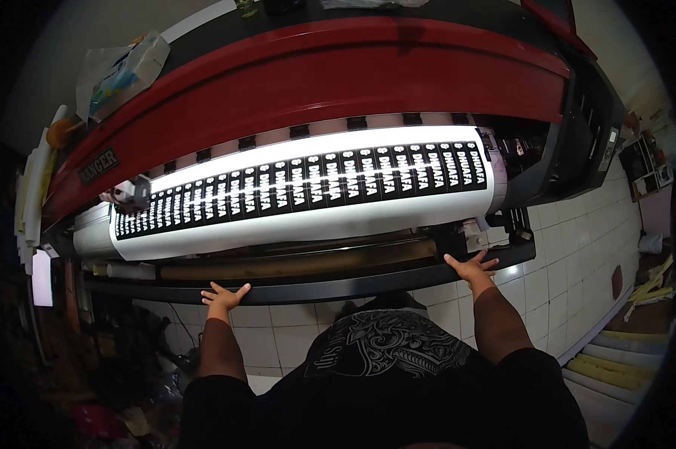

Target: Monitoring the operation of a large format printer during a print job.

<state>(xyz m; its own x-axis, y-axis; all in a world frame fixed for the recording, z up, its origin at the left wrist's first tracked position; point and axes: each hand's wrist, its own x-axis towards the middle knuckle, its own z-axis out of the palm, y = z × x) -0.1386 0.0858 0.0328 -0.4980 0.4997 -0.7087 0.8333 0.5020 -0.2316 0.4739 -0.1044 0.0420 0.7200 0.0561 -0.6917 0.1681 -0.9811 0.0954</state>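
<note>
A wide-format printer with a red cover (338, 82) stretches across the view. A glossy white sheet (308, 217) printed with a long row of black labels curves out over its front. My left hand (223, 296) rests flat, fingers spread, on the black front bar (338, 288) of the printer, left of centre. Farther along the same bar, near its right end, my right hand (470, 266) lies flat with fingers apart. Neither hand holds anything. A brown cardboard roll (300, 262) runs just behind the bar.
White floor tiles (570, 284) lie below and to the right. Rolled material and strips (622, 359) are stacked at the lower right. A plastic-wrapped box (125, 71) sits on the printer's left top. Dark clutter (121, 374) fills the floor at lower left.
</note>
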